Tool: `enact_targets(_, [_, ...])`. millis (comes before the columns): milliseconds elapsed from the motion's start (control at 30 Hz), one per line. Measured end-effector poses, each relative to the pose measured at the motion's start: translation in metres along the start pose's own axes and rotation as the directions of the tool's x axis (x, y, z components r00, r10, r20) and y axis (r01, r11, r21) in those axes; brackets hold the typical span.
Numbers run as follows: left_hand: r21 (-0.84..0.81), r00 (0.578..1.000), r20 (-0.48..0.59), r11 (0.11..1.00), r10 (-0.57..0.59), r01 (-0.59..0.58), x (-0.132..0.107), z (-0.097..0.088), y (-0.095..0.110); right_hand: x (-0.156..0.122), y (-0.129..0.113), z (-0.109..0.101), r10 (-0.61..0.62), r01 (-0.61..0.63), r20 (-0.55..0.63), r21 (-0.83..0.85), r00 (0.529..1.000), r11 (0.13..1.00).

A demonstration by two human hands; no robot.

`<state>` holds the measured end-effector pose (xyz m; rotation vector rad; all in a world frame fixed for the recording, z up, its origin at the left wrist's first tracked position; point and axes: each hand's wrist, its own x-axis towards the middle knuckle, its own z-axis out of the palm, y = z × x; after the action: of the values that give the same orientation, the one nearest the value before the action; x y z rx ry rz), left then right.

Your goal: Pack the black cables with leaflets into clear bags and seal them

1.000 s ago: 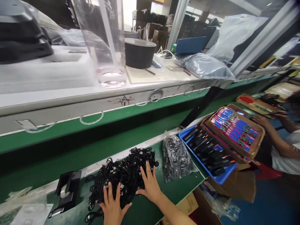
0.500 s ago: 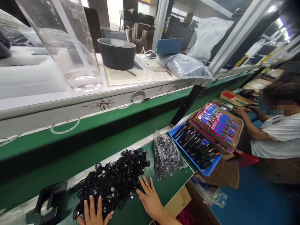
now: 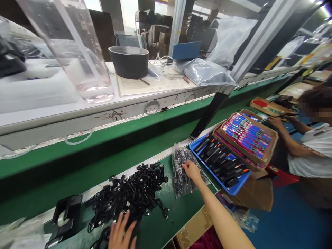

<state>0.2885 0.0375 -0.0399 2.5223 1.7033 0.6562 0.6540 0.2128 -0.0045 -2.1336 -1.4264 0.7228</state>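
Observation:
A heap of coiled black cables (image 3: 132, 193) lies on the green mat (image 3: 178, 211). My left hand (image 3: 120, 233) rests at the heap's near edge, fingers stretched out and apart, holding nothing. My right hand (image 3: 191, 170) is reached out to the right and lies on a clear plastic bag of black cables (image 3: 183, 173); its fingers curl onto the bag's top, and I cannot tell if they grip it.
A blue tray (image 3: 238, 188) of black parts and a cardboard box (image 3: 271, 152) of pink-blue items sit to the right, with a co-worker (image 3: 308, 152) beyond. A black tape holder (image 3: 64, 218) stands at left. A raised shelf carries a clear cylinder (image 3: 85, 65) and a dark pot (image 3: 128, 62).
My right hand has left the cable heap and moved right onto the plastic bag. My left hand has slid slightly toward the heap's near edge.

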Motion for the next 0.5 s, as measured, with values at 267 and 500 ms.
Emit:
enact_targets(267, [-0.207, 0.938, 0.322, 0.977, 0.125, -0.059, 0.054, 0.005, 0.072, -0.05, -0.006, -0.053, -0.101, 0.025, 0.169, 0.4, 0.981, 0.916])
enact_targets(500, [-0.212, 0.936, 0.348, 0.967, -0.06, 0.141, 0.129, -0.006, 0.117, -0.088, -0.034, -0.017, -0.093, 0.009, 0.22, 0.355, 0.971, 0.935])
